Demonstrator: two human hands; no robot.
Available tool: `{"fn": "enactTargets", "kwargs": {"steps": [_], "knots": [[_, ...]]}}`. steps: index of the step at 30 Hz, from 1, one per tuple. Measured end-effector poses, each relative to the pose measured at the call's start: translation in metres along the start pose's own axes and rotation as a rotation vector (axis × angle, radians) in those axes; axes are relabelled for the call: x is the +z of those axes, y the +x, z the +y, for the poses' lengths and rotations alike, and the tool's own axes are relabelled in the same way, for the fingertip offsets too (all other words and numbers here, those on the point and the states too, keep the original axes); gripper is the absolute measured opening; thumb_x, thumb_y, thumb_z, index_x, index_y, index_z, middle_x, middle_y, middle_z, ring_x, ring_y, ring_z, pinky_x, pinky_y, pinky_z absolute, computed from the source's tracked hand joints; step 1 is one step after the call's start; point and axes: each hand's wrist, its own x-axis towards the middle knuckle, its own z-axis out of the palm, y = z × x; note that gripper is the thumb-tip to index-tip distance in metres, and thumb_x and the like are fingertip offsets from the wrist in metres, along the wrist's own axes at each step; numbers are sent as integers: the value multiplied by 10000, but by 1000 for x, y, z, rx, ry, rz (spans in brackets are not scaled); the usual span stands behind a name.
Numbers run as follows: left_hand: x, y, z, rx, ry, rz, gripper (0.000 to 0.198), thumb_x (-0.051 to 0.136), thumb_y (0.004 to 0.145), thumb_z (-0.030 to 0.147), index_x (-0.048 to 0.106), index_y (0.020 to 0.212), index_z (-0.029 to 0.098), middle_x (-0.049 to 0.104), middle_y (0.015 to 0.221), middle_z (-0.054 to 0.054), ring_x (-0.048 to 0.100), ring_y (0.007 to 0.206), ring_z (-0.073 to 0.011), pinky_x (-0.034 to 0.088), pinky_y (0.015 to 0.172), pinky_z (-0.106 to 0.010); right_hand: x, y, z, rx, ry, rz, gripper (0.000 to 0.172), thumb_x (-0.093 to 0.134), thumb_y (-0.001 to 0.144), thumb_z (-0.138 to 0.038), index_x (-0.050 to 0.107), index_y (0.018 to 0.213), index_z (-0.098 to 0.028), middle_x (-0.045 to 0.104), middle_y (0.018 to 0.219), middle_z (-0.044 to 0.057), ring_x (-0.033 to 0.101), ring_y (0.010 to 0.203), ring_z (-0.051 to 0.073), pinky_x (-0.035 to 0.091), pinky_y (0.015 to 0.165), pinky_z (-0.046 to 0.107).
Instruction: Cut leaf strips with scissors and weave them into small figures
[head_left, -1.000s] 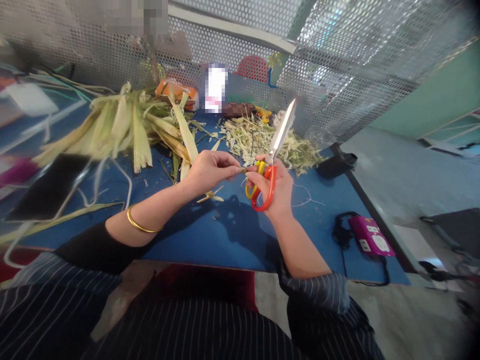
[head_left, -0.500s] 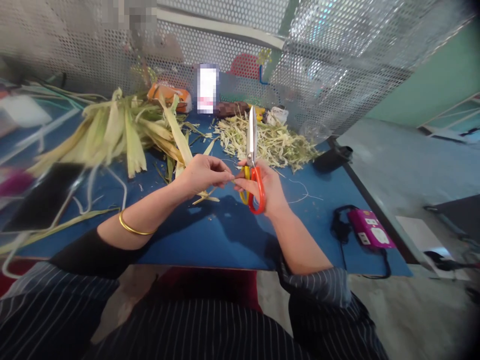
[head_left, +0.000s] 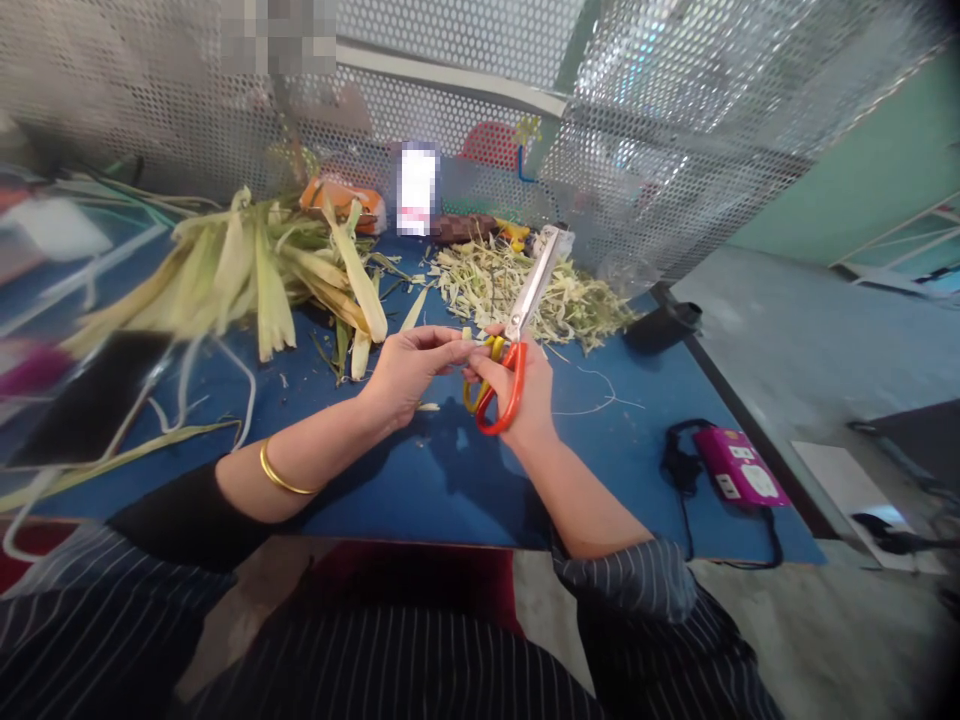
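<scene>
Blue tabletop (head_left: 352, 510) with corn husks (head_left: 259, 280) bunched at left and pale shredded clippings (head_left: 517, 285) heaped at the back. Scissors (head_left: 517, 320), blades pointing away, are gripped by the right hand (head_left: 531, 395); the left hand (head_left: 405, 375) pinches a small pale green piece (head_left: 466, 333) just beside their handles.

We seem to be in a workshop: flat blue worktable (head_left: 465, 510), silvery perforated-metal screen (head_left: 637, 110), heaped pale-green plant clippings (head_left: 577, 303).
</scene>
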Motion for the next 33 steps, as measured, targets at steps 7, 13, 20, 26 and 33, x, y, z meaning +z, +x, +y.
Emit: {"fn": "enactTargets", "kwargs": {"steps": [7,13,20,26,33], "knots": [[-6,8,10,125,119,36,194,745,666,289,620,726,153,661,709,-6,636,693,-122,505,730,-262,-27,6,-12,-86,-345,-114,517,721,657,-514,547,1059,-239,551,733,-23,539,607,139,496,625,325],[-21,20,18,153,152,55,143,736,683,242,666,777,159,684,706,-25,642,626,-116,529,722,-292,-54,10,-14,-164,-667,-223,693,748,596,-571,536,1155,-219,583,789,7,537,684,165,451,650,300],[-20,20,23,169,201,24,70,716,693,216,668,686,166,661,678,-10,623,639,-103,528,695,-257,-49,6,-22,-232,-896,-288,649,695,629,-624,584,1128,-222,623,865,45,556,735,195,430,685,312],[-25,20,24,149,306,-16,118,720,691,268,689,682,154,677,686,-31,597,612,-106,513,661,-248,-47,5,-25,-249,-924,-310,607,646,657,-660,609,1081,-228,633,830,40,547,708,185,407,652,292],[-29,22,34,84,355,-50,206,767,618,325,697,661,136,681,669,-38,581,599,-104,498,633,-237,-45,2,-29,-212,-907,-343,572,616,700,-650,611,1060,-206,627,791,23,520,667,155,379,620,261]]}}
